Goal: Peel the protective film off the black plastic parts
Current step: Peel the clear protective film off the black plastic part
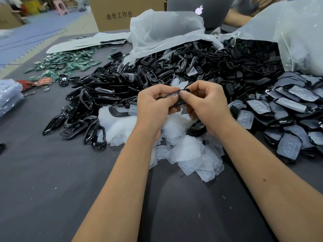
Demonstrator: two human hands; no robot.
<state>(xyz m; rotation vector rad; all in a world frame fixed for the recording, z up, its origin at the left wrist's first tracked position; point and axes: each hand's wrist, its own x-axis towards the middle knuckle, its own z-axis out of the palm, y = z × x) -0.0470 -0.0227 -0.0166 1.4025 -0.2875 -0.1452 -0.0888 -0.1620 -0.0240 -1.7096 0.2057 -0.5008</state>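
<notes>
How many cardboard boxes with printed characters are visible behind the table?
1. The cardboard box stands at the table's far edge, left of the laptop. Others may be hidden behind the plastic bags.

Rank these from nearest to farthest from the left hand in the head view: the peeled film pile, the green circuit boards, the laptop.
From the left hand:
1. Peeled film pile, just below the hand, toward the person.
2. Green circuit boards, far left on the table.
3. Laptop, at the table's far edge, right of the cardboard box.
</notes>
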